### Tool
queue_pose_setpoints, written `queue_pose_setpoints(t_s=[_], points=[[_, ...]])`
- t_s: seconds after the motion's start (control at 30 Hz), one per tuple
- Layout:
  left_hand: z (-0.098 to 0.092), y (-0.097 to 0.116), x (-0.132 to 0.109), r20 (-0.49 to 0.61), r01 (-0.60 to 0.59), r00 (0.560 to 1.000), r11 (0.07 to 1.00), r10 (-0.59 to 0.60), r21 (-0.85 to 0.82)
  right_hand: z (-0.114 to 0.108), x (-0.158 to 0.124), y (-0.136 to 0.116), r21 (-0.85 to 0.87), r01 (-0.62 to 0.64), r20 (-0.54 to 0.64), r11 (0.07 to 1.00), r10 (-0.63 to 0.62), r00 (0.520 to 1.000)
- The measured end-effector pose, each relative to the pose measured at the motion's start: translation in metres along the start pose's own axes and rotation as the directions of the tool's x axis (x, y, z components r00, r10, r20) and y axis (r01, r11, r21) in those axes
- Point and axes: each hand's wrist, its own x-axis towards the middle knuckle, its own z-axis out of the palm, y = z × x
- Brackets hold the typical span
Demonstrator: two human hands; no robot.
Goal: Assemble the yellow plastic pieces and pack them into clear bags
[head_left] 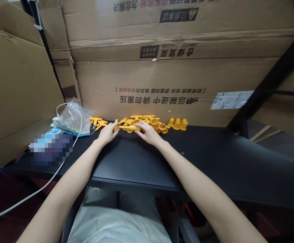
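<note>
Parts, yellow plastic, one lot, heaped as a pile (150, 120) at the far edge of a black worktop (213, 158).

- Yellow piece (131, 128): long and narrow, lying at the near side of the pile. The left hand (108, 132) pinches its left end with curled fingers. The right hand (149, 132) lays its fingers across the right end. Whether they close round it cannot be told.
- Pile: glossy moulded plastic, with T-shaped arms and small flared cups tangled together.
- Three caps (177, 124): cone-shaped and upright in a row just right of the pile.
- Two loose pieces (98, 122): branched, lying left of the pile and apart from it.
- Clear bag (73, 116): crinkled thin film, further left of the pile.
- White cable (48, 182): smooth and round. It loops past the bag and hangs off the worktop edge.
- Cardboard boxes (162, 77): matt brown and printed, standing as a wall right behind the pile.

Risks, as judged:
- The arms and cups may interlock, so lifting one piece could drag its neighbours and scatter the pile.
- The smooth worktop gives little grip, so a knocked cap would likely roll or slide.
- Any gap between the worktop and the boxes could swallow small parts.
- A left forearm moving outward might catch the cable and pull the bag.
</note>
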Motion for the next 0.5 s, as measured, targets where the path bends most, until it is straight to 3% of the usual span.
queue_pose_setpoints(t_s=[0.23,0.5], points=[[-0.002,0.002,-0.0009,-0.021,-0.068,0.998,0.992,0.066,-0.108,-0.0048,0.0019,-0.003,0.02,-0.018,0.019,1.0,0.018,1.0],[0.0015,0.001,-0.0009,0.037,0.0,0.999,0.974,0.008,-0.225,-0.0072,0.0055,-0.0017,0.036,0.017,0.024,0.999,-0.018,1.0]])
